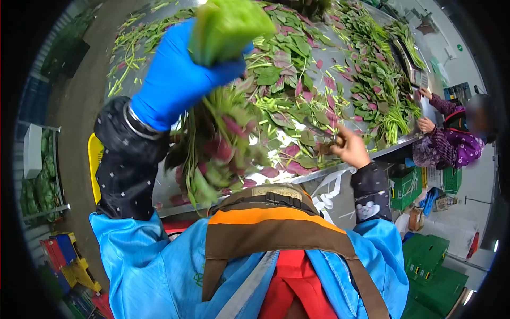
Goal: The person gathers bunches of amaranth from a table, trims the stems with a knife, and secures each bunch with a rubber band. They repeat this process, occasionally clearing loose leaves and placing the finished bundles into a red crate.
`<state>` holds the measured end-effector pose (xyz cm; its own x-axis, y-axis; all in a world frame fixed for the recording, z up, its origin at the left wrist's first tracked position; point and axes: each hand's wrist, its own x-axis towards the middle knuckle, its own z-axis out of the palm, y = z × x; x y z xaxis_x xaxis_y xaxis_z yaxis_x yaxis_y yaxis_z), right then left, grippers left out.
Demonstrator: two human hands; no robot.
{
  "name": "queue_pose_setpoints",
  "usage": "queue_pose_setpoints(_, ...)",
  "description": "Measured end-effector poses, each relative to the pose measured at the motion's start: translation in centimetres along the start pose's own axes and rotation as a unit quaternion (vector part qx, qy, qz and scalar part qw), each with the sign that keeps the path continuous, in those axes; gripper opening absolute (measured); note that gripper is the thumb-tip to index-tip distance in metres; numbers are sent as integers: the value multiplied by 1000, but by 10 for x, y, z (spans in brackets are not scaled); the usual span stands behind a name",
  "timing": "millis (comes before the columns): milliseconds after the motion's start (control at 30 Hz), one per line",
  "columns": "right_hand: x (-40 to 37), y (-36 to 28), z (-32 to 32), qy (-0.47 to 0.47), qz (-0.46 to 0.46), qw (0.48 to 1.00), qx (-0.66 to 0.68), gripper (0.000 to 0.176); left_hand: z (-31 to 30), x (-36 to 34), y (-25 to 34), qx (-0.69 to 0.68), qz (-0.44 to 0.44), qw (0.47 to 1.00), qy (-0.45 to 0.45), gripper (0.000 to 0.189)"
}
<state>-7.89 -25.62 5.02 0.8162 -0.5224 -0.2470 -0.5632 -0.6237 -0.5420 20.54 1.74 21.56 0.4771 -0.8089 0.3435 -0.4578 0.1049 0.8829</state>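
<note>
My left hand (183, 74), in a blue glove, is closed around a bunch of leafy greens (228, 32). The bunch is upside down: its cut pale-green stems point up towards the camera, and its green and purple leaves hang blurred below the glove. Over the table's near edge, my bare right hand (351, 148) is closed on a small knife (319, 129). Its dark blade points left and away from me, apart from the bunch. Loose purple and green leaves (284, 74) and cut stem pieces lie beneath both hands.
Piles of greens (380, 80) cover the metal table's right side, near a scale (417, 74). Another person (451, 119) stands at the right edge with both hands at the table. Green crates (406, 189) stand on the floor at right; a yellow container (95, 165) is at left.
</note>
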Motion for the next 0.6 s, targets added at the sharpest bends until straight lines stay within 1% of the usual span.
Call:
queue_pose_setpoints(33, 7, -18, -20, 87, -85, 993, -7, 70, -3, 6, 3, -39, 34, 999, 16, 29)
queue_pose_setpoints(67, 11, -36, -36, 171, -167, 971, -16, 81, -4, 11, 5, -81, 66, 994, 31, 29)
queue_pose_setpoints(100, 11, -65, -51, 173, -207, 960, 75, 88, -6, 13, 1, -79, 40, 995, 48, 33)
queue_pose_setpoints(133, 10, -98, -60, 172, -243, 940, 165, 96, 2, 12, -2, -119, 61, 989, 59, 34)
queue_pose_setpoints(200, 10, -161, -63, 193, -369, 894, 168, 107, 29, 18, -2, -197, 104, 971, 82, 35)
queue_pose_setpoints(267, 22, -194, -41, 229, -412, 879, 75, 115, 48, 16, 3, -176, 142, 969, 96, 36)
queue_pose_setpoints(333, 37, -205, 5, 206, -387, 897, 49, 114, 63, 10, 1, -321, 122, 933, 112, 40)
queue_pose_setpoints(367, 43, -202, 19, 224, -386, 890, 90, 99, 63, 5, -10, -250, 136, 953, 104, 43)
queue_pose_setpoints(467, 34, -194, 32, 170, -317, 928, 96, 80, 61, -7, -34, -416, 66, 901, 104, 47)
queue_pose_setpoints(500, 35, -192, 41, 190, -317, 924, 98, 64, 65, -13, -34, -458, 42, 878, 133, 47)
queue_pose_setpoints(600, 30, -185, 51, 123, -287, 950, 12, 57, 66, -12, -52, -437, 34, 867, 236, 39)
